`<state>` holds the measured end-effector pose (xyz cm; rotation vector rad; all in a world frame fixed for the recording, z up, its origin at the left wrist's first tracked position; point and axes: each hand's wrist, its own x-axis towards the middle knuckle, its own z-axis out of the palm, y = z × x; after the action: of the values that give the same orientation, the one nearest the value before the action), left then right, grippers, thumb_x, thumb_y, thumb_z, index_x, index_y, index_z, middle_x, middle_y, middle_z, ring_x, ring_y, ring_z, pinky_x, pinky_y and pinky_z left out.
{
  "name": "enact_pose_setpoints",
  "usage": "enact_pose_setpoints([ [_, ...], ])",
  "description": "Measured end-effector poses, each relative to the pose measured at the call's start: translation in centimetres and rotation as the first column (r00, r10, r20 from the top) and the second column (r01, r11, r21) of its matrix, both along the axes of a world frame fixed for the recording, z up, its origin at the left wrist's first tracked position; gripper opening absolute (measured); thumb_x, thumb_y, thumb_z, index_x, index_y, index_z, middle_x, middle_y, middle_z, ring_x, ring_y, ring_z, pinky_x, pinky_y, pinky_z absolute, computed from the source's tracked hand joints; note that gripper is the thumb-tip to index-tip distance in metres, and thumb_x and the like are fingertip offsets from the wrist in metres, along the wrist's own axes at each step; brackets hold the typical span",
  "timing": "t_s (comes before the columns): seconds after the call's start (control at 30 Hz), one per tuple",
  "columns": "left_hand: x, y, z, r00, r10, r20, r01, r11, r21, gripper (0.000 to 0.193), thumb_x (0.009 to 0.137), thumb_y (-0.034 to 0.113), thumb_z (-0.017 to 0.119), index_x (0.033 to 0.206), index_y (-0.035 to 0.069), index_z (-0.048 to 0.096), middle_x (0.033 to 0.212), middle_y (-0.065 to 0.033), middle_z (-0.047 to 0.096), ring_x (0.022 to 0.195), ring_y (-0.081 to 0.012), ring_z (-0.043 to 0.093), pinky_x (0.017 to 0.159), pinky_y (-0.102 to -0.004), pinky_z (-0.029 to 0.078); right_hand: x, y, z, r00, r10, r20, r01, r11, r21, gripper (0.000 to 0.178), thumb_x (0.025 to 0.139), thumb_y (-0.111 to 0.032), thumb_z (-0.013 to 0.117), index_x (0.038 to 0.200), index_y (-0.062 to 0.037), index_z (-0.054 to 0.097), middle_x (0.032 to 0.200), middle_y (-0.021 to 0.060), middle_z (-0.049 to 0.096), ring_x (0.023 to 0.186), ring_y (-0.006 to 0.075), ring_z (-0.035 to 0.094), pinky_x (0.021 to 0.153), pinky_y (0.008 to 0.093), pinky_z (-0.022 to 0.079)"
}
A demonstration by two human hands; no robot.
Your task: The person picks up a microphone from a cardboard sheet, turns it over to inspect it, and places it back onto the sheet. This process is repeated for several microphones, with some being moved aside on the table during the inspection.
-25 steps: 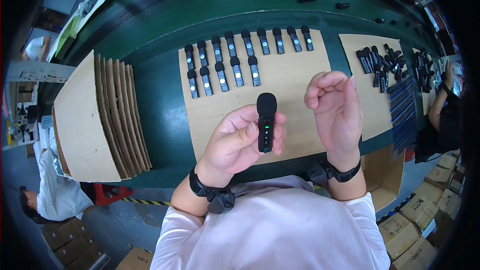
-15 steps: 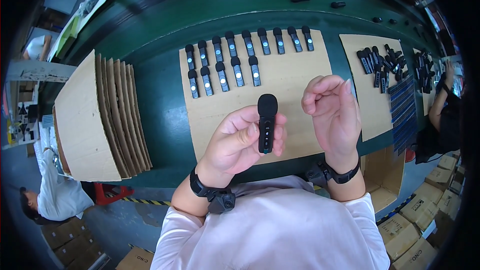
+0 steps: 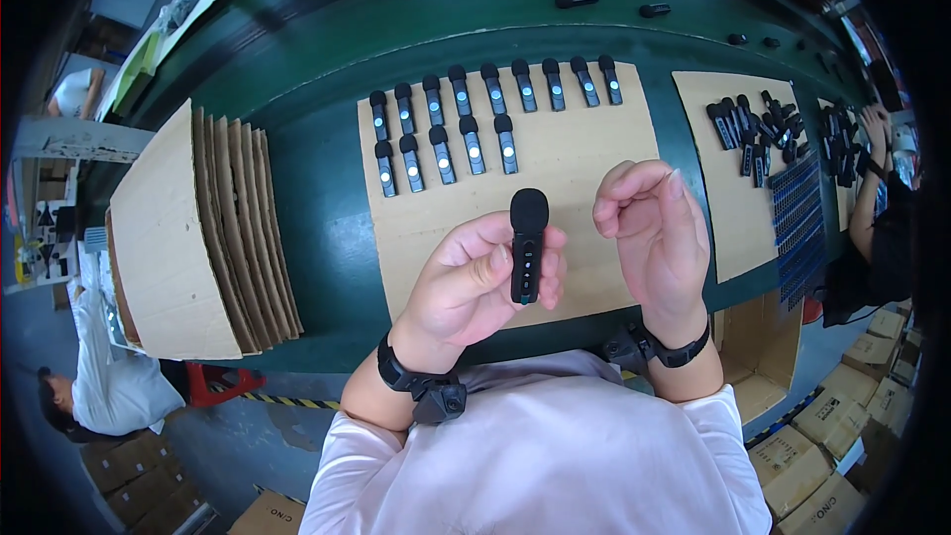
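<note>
In my left hand (image 3: pixel 471 272) is a small black wireless microphone (image 3: pixel 528 248) with a rounded foam head, held upright. My thumb presses its left edge, and the fingers wrap behind it to the right side. Small lights glow on its front. Just right of it, my right hand (image 3: pixel 659 238) hovers with loosely curled fingers and the palm facing me; nothing shows in it. Beyond both hands, two rows of similar microphones (image 3: pixel 474 144) with round pale spots lie on a cardboard sheet (image 3: pixel 580 159).
Stacked cardboard sheets (image 3: pixel 168 238) stand at the left on the green table (image 3: pixel 317 188). At right, a second sheet (image 3: pixel 728 228) carries piled microphones (image 3: pixel 748 134) and a blue patterned strip (image 3: pixel 797 208). Loose microphones (image 3: pixel 578 1) lie farther back. Other people (image 3: pixel 129 386) sit at both sides.
The loose microphones at the back have shifted left. My right hand has moved slightly left and down. My left hand keeps its hold on the microphone; the co-worker's hand at right has shifted.
</note>
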<state>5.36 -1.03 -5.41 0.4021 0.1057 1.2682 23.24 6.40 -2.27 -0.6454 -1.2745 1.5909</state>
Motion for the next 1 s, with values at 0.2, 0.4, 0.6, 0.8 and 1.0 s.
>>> enact_pose_setpoints([
  [0.2,-2.0,0.8,0.9,0.997,0.062,-0.041,-0.061,0.998,0.033,0.041,0.096,0.024,0.063,0.124,-0.005,0.056,0.099,-0.0145,0.062,0.091,-0.0247,0.062,0.082,-0.0367,0.05,0.5,0.0,0.1,1.0,-0.025,-0.009,0.025,0.999,0.021,0.043,0.108,-0.033,0.029,0.097,-0.001,0.055,0.083,0.0112,0.056,0.072,0.0167,0.05,0.068,0.0282,0.041],
  [0.4,-7.1,3.5,4.9,0.817,0.435,-0.378,-0.377,0.899,0.221,0.03,0.095,0.019,0.062,0.119,0.002,0.057,0.102,-0.0078,0.057,0.087,-0.0191,0.053,0.078,-0.0349,0.045,2.9,0.5,-1.7,0.999,-0.031,-0.036,0.03,0.999,-0.014,0.043,0.107,-0.033,0.035,0.098,0.0012,0.058,0.087,0.0125,0.061,0.077,0.0165,0.054,0.072,0.0283,0.043],
  [0.6,-10.4,6.7,7.4,0.506,0.641,-0.578,-0.642,0.727,0.244,0.025,0.093,0.015,0.066,0.112,-0.001,0.062,0.098,-0.0057,0.065,0.082,-0.0121,0.06,0.076,-0.0282,0.049,3.5,0.3,-1.6,0.994,-0.109,-0.034,0.108,0.994,-0.021,0.041,0.108,-0.032,0.033,0.096,-0.0012,0.057,0.082,0.0102,0.056,0.072,0.0162,0.051,0.069,0.0278,0.041],
  [0.8,-13.9,12.2,7.1,0.013,0.629,-0.777,-0.708,0.554,0.437,0.021,0.092,0.017,0.069,0.104,0.0,0.064,0.087,-0.0026,0.067,0.073,-0.0063,0.057,0.064,-0.0217,0.045,4.4,0.3,-2.0,0.99,-0.137,-0.016,0.136,0.989,-0.066,0.041,0.108,-0.032,0.034,0.093,-0.0012,0.057,0.08,0.0093,0.056,0.071,0.0156,0.052,0.068,0.0274,0.042],
  [1.0,-15.6,18.2,8.8,-0.235,0.548,-0.803,-0.645,0.531,0.55,0.021,0.09,0.017,0.07,0.098,-0.002,0.063,0.078,-0.0021,0.067,0.066,-0.0067,0.058,0.061,-0.0212,0.045,6.1,1.2,-3.1,0.993,-0.11,-0.049,0.107,0.992,-0.068,0.041,0.107,-0.032,0.038,0.097,0.0017,0.059,0.086,0.0121,0.062,0.077,0.0165,0.056,0.074,0.0292,0.045],
])
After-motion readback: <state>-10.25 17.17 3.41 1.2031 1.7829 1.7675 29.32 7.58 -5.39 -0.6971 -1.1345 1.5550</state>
